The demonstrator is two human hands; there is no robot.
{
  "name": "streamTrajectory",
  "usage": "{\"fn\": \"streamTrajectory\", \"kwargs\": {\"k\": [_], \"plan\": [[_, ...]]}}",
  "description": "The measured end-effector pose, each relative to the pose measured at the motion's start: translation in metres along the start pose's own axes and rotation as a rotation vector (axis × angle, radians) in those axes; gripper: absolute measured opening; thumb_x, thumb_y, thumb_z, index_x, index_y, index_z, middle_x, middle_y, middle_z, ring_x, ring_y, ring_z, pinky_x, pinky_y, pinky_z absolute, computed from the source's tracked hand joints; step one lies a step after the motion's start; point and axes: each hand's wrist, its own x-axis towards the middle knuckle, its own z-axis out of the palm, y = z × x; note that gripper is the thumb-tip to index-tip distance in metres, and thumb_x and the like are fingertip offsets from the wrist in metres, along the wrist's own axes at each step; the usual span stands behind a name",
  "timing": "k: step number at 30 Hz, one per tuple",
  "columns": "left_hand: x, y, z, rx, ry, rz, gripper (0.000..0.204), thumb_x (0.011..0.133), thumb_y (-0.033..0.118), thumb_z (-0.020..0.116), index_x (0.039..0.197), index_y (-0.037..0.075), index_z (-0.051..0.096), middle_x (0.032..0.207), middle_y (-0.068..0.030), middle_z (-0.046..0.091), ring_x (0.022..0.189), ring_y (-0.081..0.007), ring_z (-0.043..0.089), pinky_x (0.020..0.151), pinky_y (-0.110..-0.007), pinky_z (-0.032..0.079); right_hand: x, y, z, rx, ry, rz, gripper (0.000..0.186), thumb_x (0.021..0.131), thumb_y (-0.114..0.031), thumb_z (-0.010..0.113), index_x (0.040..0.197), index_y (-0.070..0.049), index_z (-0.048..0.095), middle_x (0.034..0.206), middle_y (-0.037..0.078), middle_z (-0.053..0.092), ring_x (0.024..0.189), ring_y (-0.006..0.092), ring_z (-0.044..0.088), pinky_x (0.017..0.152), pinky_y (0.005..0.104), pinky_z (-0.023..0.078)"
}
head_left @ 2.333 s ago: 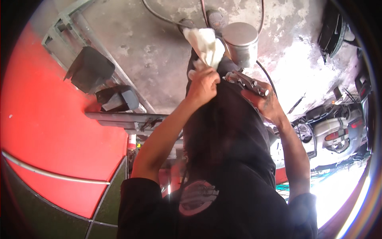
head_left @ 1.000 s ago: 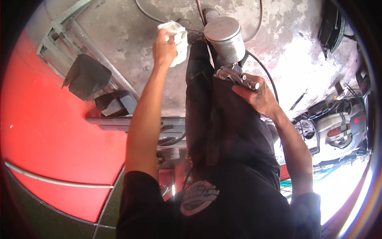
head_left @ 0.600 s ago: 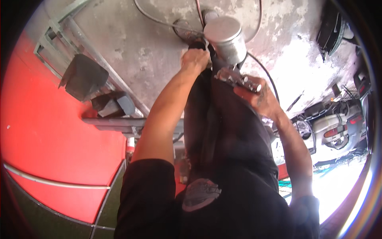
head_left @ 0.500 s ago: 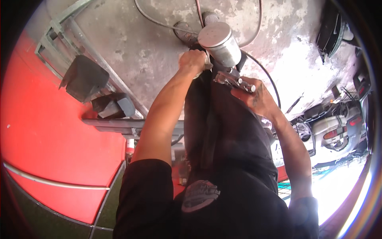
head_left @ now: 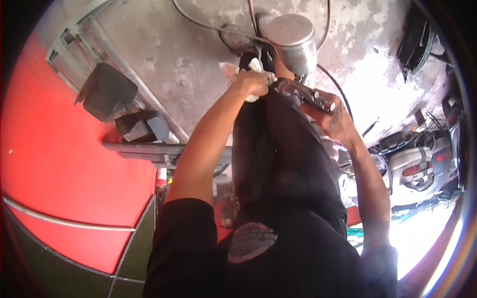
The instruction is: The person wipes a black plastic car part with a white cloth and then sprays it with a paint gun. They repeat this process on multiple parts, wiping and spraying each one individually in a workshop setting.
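My right hand [head_left: 334, 119] is wrapped round the handle of a metal spray gun [head_left: 302, 92], which I hold in front of my legs. A round silver cup [head_left: 295, 48] with a lid is mounted on the gun. My left hand [head_left: 252, 82] is closed on a crumpled white rag [head_left: 255, 64], whose ends stick out round the fingers. The left fingertips are at the gun's front end, to the left of the cup; whether the rag touches the nozzle is hidden by the fingers.
A dark hose [head_left: 334, 82] curves beside the gun, and thinner hoses [head_left: 203, 26] cross the worn concrete floor [head_left: 164, 54] near my feet. On the left, a metal frame [head_left: 117, 57] holds dark plastic parts [head_left: 107, 92] beside a red surface [head_left: 74, 164]. Vehicle parts [head_left: 415, 166] crowd the right.
The gun and cup have shifted slightly right and the cup stands a little higher in view. My left hand has moved right towards the gun's front, and more of the white rag shows.
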Motion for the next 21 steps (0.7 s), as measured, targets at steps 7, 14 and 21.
{"fn": "streamTrajectory", "kwargs": {"k": [7, 14, 21], "plan": [[-0.027, -0.016, 0.030, 0.092, 0.265, 0.212, 0.055, 0.081, 0.015, 0.067, 0.136, 0.020, 0.067, 0.113, -0.0152, 0.073, 0.108, -0.0380, 0.070, 0.099, -0.053, 0.052, -0.009, 0.062, 0.014, -0.139, 0.064, -0.268, 0.045, 0.092, -0.020, 0.079, 0.134, -0.007, 0.067, 0.120, 0.023, 0.068, 0.106, 0.0379, 0.067, 0.093, 0.0455, 0.051], [-0.046, 0.000, 0.025, 0.251, 0.269, 0.146, 0.069, 0.081, 0.023, 0.074, 0.147, 0.024, 0.056, 0.106, -0.0132, 0.075, 0.101, -0.0373, 0.071, 0.097, -0.052, 0.053, -0.006, 0.041, 0.009, -0.235, -0.051, -0.110, 0.051, 0.091, -0.024, 0.080, 0.132, 0.002, 0.065, 0.117, 0.025, 0.071, 0.106, 0.0364, 0.070, 0.095, 0.0423, 0.052], [-0.027, -0.053, 0.025, -0.572, 0.893, 0.031, 0.045, 0.077, 0.019, 0.085, 0.117, 0.004, 0.072, 0.113, -0.0231, 0.071, 0.104, -0.0405, 0.069, 0.092, -0.045, 0.053, 0.001, 0.045, 0.020, -0.189, -0.244, 0.108, 0.048, 0.093, -0.024, 0.079, 0.133, -0.001, 0.066, 0.128, 0.019, 0.069, 0.114, 0.0303, 0.067, 0.099, 0.0401, 0.050]]}}
